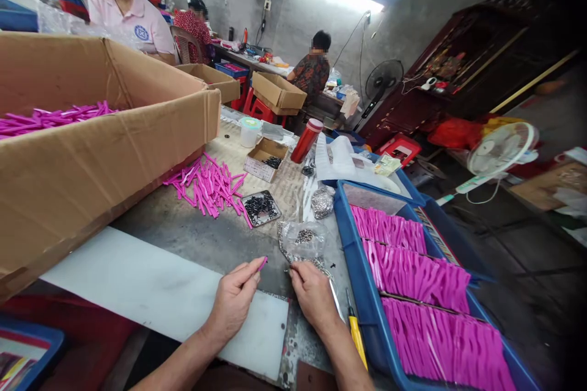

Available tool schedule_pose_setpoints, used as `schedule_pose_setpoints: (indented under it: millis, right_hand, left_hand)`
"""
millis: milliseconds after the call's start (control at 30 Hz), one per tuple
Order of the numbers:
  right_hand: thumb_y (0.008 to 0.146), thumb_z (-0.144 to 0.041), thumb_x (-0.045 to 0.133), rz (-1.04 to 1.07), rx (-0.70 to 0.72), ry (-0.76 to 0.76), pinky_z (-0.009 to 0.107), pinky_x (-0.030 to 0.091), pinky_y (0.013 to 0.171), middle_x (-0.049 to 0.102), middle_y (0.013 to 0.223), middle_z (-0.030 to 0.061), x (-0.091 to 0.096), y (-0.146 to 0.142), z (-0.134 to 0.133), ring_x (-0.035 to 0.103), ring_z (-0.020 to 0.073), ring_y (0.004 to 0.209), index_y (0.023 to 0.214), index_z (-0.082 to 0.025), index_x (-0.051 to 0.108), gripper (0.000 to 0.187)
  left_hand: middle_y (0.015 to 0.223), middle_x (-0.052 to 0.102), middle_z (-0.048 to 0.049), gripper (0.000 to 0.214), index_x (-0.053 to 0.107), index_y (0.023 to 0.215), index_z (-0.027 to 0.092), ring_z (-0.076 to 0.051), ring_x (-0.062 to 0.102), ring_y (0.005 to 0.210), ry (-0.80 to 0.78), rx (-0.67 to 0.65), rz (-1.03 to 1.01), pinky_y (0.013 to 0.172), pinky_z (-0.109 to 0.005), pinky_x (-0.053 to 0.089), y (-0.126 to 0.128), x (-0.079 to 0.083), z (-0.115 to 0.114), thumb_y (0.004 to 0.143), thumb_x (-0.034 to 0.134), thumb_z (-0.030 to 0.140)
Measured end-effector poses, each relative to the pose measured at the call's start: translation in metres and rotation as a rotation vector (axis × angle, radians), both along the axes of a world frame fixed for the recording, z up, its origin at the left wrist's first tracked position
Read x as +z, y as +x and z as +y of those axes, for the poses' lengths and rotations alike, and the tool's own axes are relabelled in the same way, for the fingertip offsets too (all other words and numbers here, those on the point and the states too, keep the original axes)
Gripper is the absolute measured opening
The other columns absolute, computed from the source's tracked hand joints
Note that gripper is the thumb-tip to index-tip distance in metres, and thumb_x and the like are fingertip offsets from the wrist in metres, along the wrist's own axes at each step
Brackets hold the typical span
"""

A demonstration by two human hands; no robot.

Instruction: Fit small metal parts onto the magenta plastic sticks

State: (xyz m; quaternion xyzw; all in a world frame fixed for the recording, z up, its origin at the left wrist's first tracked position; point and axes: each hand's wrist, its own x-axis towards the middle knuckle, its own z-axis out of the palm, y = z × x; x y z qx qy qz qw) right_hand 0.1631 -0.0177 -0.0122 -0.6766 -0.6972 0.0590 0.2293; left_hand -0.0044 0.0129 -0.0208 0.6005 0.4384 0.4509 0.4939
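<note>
My left hand (235, 296) is closed in a pinch around a magenta plastic stick (263, 263); only its tip shows past the fingers. Close by, my right hand (314, 293) has thumb and forefinger pressed together, and whatever is between them is too small to name. Just beyond it lies a clear plastic bag (305, 238) of small metal pieces. A square tray (277, 215) of small black parts sits farther back, beside a loose pile of magenta sticks (208, 186). A yellow-handled screwdriver (356, 339) rests right of my right forearm.
A large cardboard box (110, 159) with magenta sticks stands at left. On the right, a blue crate (362, 299) holds rows of magenta pieces. A small carton (259, 168), a red flask (306, 142) and a lidded tub (250, 134) stand behind. Several people sit farther back.
</note>
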Motion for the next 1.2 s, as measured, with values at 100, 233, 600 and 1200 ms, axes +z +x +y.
schedule_pose_setpoints:
  millis: [100,233,600,1200]
  right_hand:
    - [0.076,-0.013,0.040,-0.078,0.000,-0.052,0.027,0.040,0.059,0.059,0.068,0.0052,-0.007,-0.002,0.002,0.055,0.0176,0.066,0.075,-0.017,0.058,0.019]
    - [0.077,-0.013,0.040,-0.145,0.009,-0.117,0.026,0.039,0.060,0.060,0.068,0.0061,-0.011,-0.003,0.005,0.055,0.0181,0.067,0.074,-0.016,0.058,0.018]
    - [0.073,-0.010,0.039,-0.120,-0.092,-0.182,0.026,0.032,0.056,0.057,0.067,0.0065,-0.004,-0.009,0.009,0.053,0.0184,0.064,0.067,-0.017,0.055,0.019]
    - [0.066,-0.028,0.053,1.376,-0.134,-0.275,0.019,0.018,0.041,0.038,0.050,-0.0067,-0.001,-0.028,-0.001,0.023,0.0050,0.040,0.062,-0.016,0.045,0.015]
  left_hand:
    - [0.085,0.067,-0.0044,0.027,0.064,0.094,0.018,-0.016,0.059,0.077,0.001,0.003,-0.008,0.073,-0.027,0.047,0.000,-0.002,0.000,0.070,0.050,0.017]
    - [0.084,0.066,-0.0044,0.028,0.064,0.095,0.018,-0.015,0.059,0.076,0.006,-0.005,0.002,0.073,-0.027,0.047,0.000,-0.003,-0.001,0.071,0.049,0.016]
    - [0.083,0.066,-0.0039,0.029,0.063,0.096,0.018,-0.015,0.059,0.078,0.041,-0.008,0.015,0.071,-0.025,0.047,0.000,-0.003,-0.002,0.071,0.049,0.014]
    - [0.083,0.066,-0.0039,0.027,0.064,0.094,0.019,-0.016,0.059,0.078,0.073,-0.009,0.024,0.070,-0.025,0.048,0.001,-0.002,-0.004,0.072,0.050,0.015]
